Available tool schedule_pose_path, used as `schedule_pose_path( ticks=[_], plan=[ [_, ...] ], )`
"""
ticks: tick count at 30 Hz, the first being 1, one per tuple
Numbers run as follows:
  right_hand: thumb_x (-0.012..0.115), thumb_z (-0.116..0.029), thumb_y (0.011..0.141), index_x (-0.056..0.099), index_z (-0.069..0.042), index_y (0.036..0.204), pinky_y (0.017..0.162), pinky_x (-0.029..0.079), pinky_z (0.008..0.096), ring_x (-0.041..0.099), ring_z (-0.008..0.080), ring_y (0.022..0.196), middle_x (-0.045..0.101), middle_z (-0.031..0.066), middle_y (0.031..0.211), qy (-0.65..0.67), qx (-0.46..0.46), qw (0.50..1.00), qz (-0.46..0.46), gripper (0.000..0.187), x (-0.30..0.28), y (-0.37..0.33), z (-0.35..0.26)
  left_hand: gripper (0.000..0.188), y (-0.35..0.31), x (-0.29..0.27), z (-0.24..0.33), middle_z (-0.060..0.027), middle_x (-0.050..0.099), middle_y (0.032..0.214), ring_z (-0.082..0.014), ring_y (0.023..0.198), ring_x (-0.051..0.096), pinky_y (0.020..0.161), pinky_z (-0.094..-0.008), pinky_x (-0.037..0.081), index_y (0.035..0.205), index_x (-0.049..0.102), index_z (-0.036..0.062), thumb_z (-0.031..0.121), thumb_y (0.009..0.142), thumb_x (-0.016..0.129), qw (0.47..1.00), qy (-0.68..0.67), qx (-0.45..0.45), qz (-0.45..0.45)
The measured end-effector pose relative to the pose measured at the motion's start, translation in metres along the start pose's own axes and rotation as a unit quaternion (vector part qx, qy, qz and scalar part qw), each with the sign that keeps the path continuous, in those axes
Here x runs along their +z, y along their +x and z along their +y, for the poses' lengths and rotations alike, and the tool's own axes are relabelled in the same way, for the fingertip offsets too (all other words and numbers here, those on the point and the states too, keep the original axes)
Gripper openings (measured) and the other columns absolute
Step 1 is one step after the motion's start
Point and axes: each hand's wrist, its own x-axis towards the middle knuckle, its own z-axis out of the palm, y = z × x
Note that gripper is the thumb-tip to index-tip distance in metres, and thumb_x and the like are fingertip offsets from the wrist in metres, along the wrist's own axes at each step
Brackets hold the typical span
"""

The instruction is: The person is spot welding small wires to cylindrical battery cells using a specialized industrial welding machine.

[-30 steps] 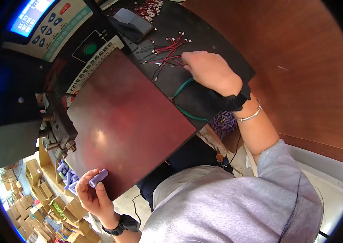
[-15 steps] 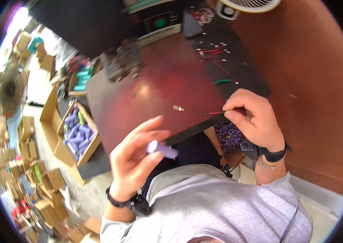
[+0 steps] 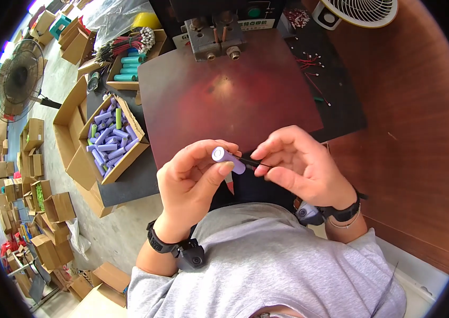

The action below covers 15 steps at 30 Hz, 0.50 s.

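Between the thumb and fingers of my left hand [image 3: 190, 177] is a purple cylindrical battery cell [image 3: 238, 165], tilted, its pale metal end toward me. My right hand [image 3: 309, 169] is close on the right, fingers curled. A thin black wire [image 3: 256, 162] runs from its fingertips to the cell's side. The wire's contact with the cell is partly hidden by my left fingers. Both hands are over the near edge of a dark red-stained board [image 3: 182, 100]. Beyond it stands a spot welder's metal electrode block [image 3: 216, 45].
At the left, a cardboard box [image 3: 141, 139] holds many purple cells and a few green ones. Behind it, a carton [image 3: 162, 47] contains teal cells and bundled wires. Red wires [image 3: 306, 62] lie on the dark table at right, near a white fan [image 3: 362, 10]. A brown wooden panel [image 3: 415, 106] bounds the right side.
My right hand has moved left to the cell, bringing the wire with it. My left hand still holds the cell, now turned and closer to the other hand. The whole view has shifted.
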Motion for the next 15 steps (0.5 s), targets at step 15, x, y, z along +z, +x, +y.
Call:
schedule_pose_path(
  ticks=[15],
  plan=[
    [0.059,0.001,0.075,0.061,0.002,0.084,0.059,0.038,0.0194,0.049,0.0077,0.066,0.054,0.0023,0.074,-0.338,-0.153,0.924,0.096,0.009,-0.023,0.036,-0.034,0.021,0.055,-0.036,0.033,-0.0075,0.062,0.085,-0.0105,0.078,0.059,0.070,-0.0216,0.047,0.094,0.058,-0.0040,0.001,0.074,0.061,0.946,0.314,0.065,-0.040]
  ],
)
